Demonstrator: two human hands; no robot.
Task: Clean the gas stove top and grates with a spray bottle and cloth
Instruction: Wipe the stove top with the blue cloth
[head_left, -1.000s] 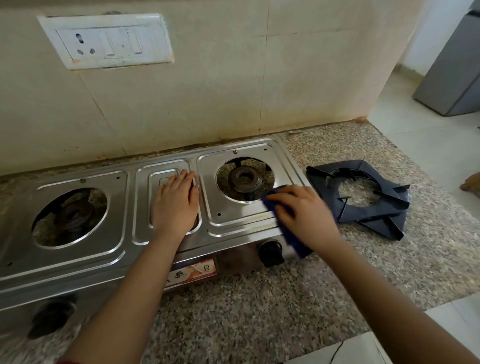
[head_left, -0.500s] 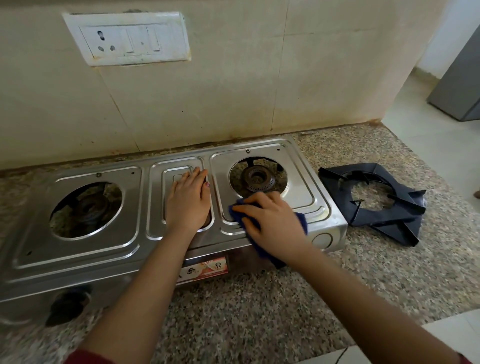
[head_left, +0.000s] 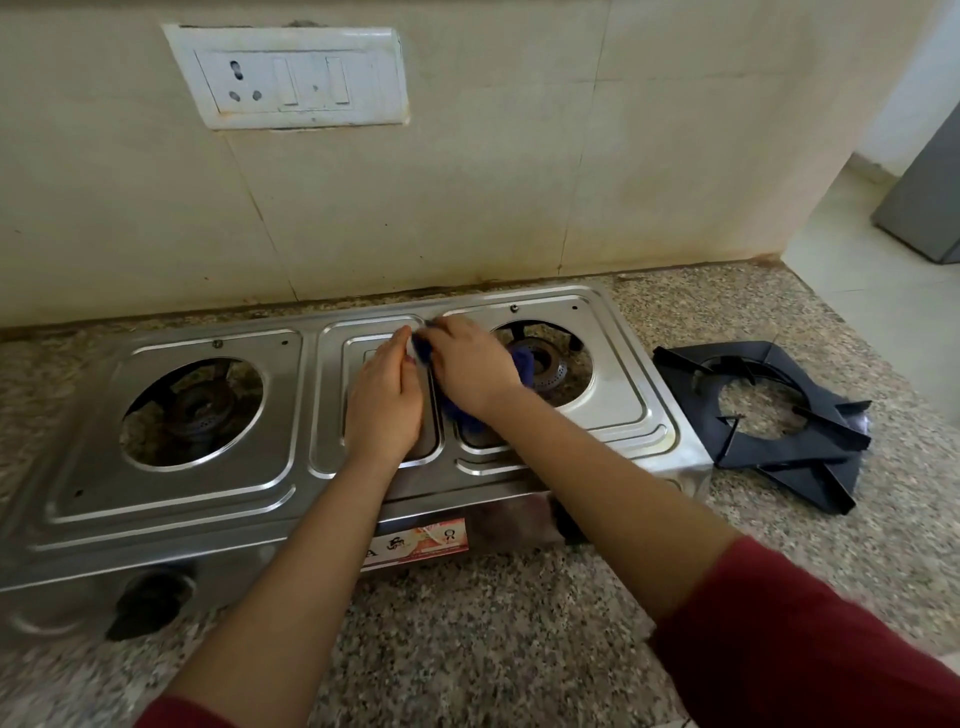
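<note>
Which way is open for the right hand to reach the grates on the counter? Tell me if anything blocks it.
Probably yes, sideways to the right. The right hand holds the cloth on the stove; the grates lie just past the stove's right edge on bare counter, with nothing between.

Blue cloth, silver stove, black grates, speckled grey counter, maroon sleeve
</note>
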